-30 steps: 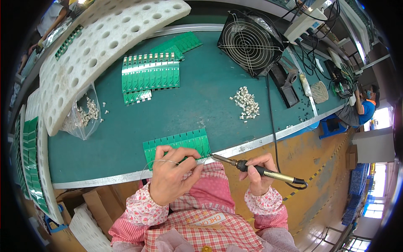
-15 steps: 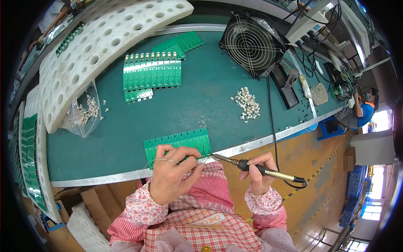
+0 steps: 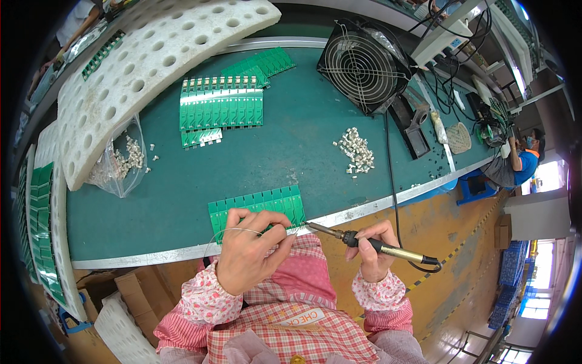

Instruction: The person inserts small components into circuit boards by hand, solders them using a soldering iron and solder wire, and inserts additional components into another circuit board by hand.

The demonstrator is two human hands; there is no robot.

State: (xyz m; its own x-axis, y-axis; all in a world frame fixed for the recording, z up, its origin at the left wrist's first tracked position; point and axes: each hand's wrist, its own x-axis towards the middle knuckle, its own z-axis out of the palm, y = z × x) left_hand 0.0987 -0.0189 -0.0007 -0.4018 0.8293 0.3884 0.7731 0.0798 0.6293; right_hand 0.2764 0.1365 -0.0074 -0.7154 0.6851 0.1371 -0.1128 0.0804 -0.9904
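Observation:
A panel of green circuit boards [image 3: 257, 200] lies at the near edge of the bench. Over its near side is my left hand [image 3: 251, 246], closed, with a thin strand of solder wire [image 3: 212, 238] pinched in its fingers and looping out to the left. My right hand [image 3: 374, 250] grips a soldering iron [image 3: 388, 247] by its black handle. The iron's tip meets the panel's near right corner, close to the left fingertips. What lies under my left palm is hidden.
Small white connectors [image 3: 356, 150] form a pile at right, with more in a plastic bag [image 3: 124, 167]. Finished-looking board panels [image 3: 221, 108] lie farther back. A black fan [image 3: 364, 67], an iron stand [image 3: 412, 127] and a white foam sheet [image 3: 100, 112] surround the work area. The iron's cord [image 3: 391, 164] crosses the bench.
Both hands, the iron and the panel hold almost the same places. Only a very slight shift of the whole view shows.

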